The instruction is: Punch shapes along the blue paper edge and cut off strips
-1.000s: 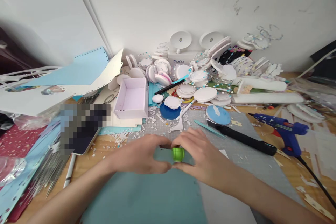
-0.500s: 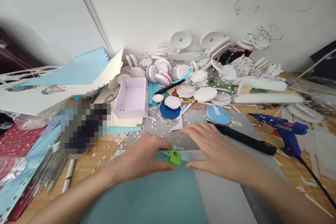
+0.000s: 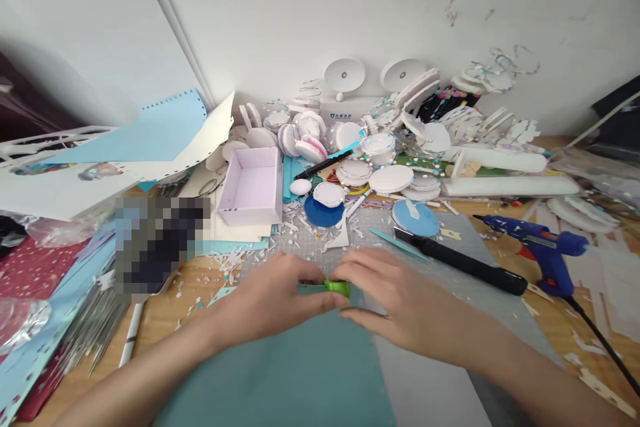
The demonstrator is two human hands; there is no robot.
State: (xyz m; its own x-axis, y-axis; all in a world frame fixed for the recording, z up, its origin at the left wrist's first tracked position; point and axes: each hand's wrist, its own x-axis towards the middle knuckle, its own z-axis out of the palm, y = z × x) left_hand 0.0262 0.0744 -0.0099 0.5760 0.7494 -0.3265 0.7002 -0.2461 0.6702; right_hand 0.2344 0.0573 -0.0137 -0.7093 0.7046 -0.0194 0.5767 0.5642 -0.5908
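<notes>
A small green tool [image 3: 339, 287] sits at the far edge of a teal paper sheet [image 3: 295, 373] on the grey cutting mat [image 3: 465, 300]. My left hand [image 3: 273, 300] pinches the tool from the left, its fingers curled on the sheet. From the right, my right hand [image 3: 395, 297] closes its fingertips on the same tool. The two hands meet at the sheet's top edge.
A black stick-like tool [image 3: 465, 263] and a blue glue gun [image 3: 543, 250] lie to the right. A lilac box [image 3: 253, 187], a dark blue disc [image 3: 320, 212], white foam rounds [image 3: 390, 179] and paper scraps crowd the back. Paper stacks [image 3: 60, 173] and a pixelated patch fill the left.
Half a second ago my right hand was lifted off and spread beside the green tool; now its fingers are back on it. My left hand has kept hold.
</notes>
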